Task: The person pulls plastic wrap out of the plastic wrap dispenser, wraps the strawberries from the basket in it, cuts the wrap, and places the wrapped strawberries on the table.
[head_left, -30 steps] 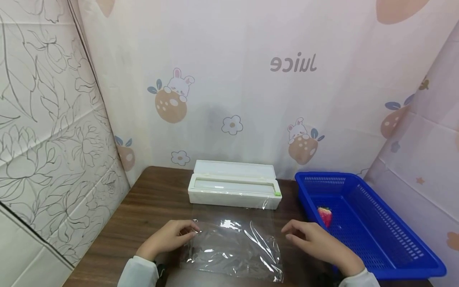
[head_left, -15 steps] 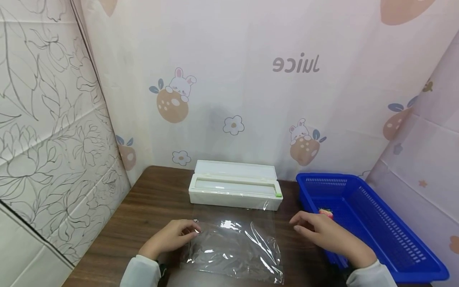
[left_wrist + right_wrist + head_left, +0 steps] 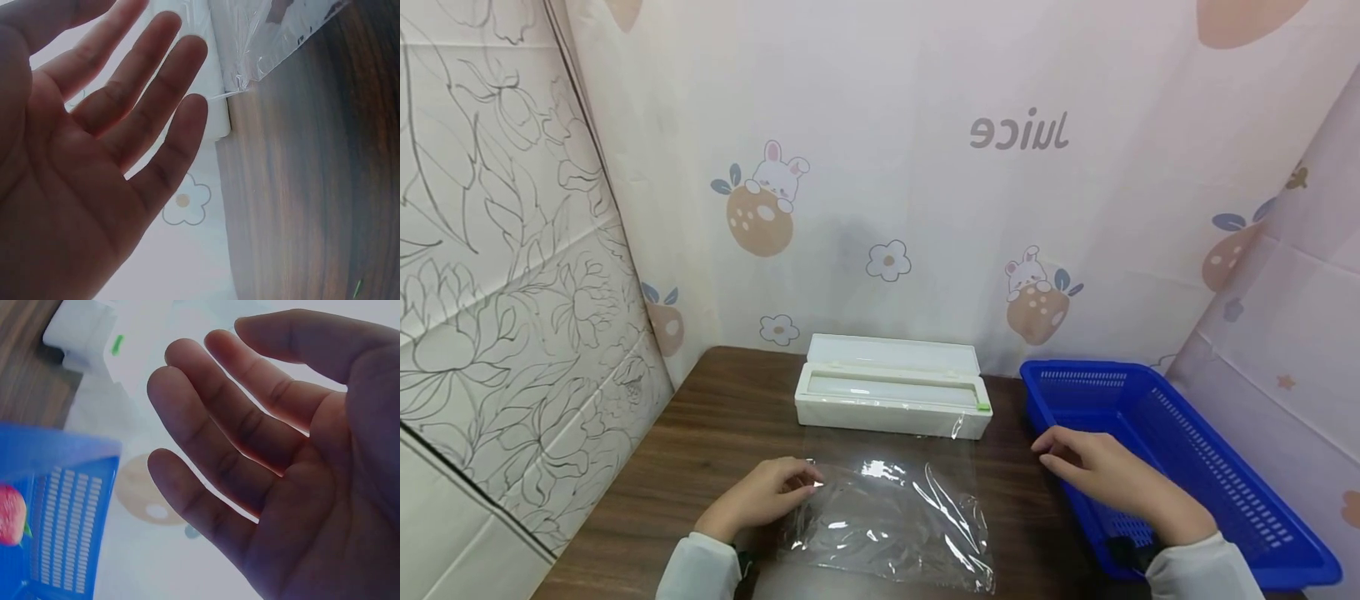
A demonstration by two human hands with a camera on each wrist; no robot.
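A clear sheet of cling film [image 3: 887,517] lies crinkled on the brown table, drawn out from the white cling film dispenser [image 3: 891,412]. The dispenser's lid stands raised, and a green cutter slider [image 3: 982,407] sits at its right end. My left hand [image 3: 763,497] is by the film's left edge, fingers relaxed; whether they touch it I cannot tell. Over the left rim of the blue basket [image 3: 1217,450] hovers my right hand [image 3: 1108,475], its fingers loosely bent around nothing. A red strawberry [image 3: 11,515] shows inside the basket in the right wrist view; my hand hides it from the head view.
The wooden table [image 3: 730,408] reaches back to a patterned curtain [image 3: 887,167]. Another curtain [image 3: 512,250] with flower drawings closes off the left side. The basket takes up the table's right end, beside the dispenser.
My right hand has moved right, from beside the film's right edge to above the basket's left rim, and now covers the strawberry in the head view. My left hand has hardly moved.
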